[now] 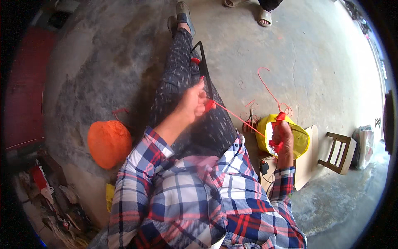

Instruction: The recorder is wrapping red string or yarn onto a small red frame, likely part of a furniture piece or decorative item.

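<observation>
One red strand (238,118), one pair of scissors (250,123) and one yellow container (302,141) lie toward 3 o'clock. The left hand (194,101), near centre, points toward 1 o'clock, curled but blurred; I cannot tell its hold. The right hand (283,135), at 3 o'clock, points toward 12, closed around red bunched material (281,117).

Red cord (236,117): smooth, synth.-looking. Yellow container (304,143) – glossy, plastic-like. Black frame (204,70): smooth, metal-like. Orange bundle (108,143): matt, rough-looking. Shirt (186,211) & trousers (176,62): matt cloth. Stool (346,157): wood, low sheen. Concrete flr (327,50) – mostly matt, rough patches, some sheen lower rt.
</observation>
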Demonstrator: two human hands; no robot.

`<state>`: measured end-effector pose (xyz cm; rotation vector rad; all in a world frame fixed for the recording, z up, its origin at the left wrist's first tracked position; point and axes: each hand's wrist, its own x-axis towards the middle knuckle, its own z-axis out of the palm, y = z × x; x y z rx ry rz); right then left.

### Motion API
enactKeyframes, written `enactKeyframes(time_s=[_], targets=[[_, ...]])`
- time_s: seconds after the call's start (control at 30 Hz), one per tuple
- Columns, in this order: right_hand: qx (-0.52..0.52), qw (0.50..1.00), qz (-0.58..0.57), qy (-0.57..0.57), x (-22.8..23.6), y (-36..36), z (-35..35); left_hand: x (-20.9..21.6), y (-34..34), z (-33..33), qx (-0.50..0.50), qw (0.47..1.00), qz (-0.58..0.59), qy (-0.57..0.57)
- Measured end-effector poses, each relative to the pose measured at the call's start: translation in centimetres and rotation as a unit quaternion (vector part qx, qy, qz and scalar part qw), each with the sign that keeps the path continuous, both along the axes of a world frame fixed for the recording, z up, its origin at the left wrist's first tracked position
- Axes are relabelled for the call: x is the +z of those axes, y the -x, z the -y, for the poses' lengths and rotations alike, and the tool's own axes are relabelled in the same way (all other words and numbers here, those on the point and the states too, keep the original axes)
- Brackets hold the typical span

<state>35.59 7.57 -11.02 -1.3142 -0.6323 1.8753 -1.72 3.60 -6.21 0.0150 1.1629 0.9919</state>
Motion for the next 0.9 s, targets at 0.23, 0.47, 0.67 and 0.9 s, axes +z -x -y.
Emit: enactKeyframes(time_s=[0.23, 0.47, 0.67, 0.9], targets=[[0.01, 0.996, -0.079, 0.033, 3.2, 7.8, 0.2, -0.4, -1.1, 2.0, -0.109, 0.759, -0.574, -0.287], [0.228, 0.958, -0.169, -0.04, 5.3, 14.9, 2.6, 5.3, -6.5, 3.4, -0.167, 0.705, -0.552, -0.413], [0.271, 0.935, -0.227, 0.0, 3.9, 16.5, 0.2, 6.5, -3.4, 1.3, -0.003, 0.938, -0.211, -0.275], [0.303, 0.908, 0.09, -0.275, 0.5, 18.0, -5.2, 2.3, 3.1, -0.9, -0.248, 0.424, -0.783, -0.382]])
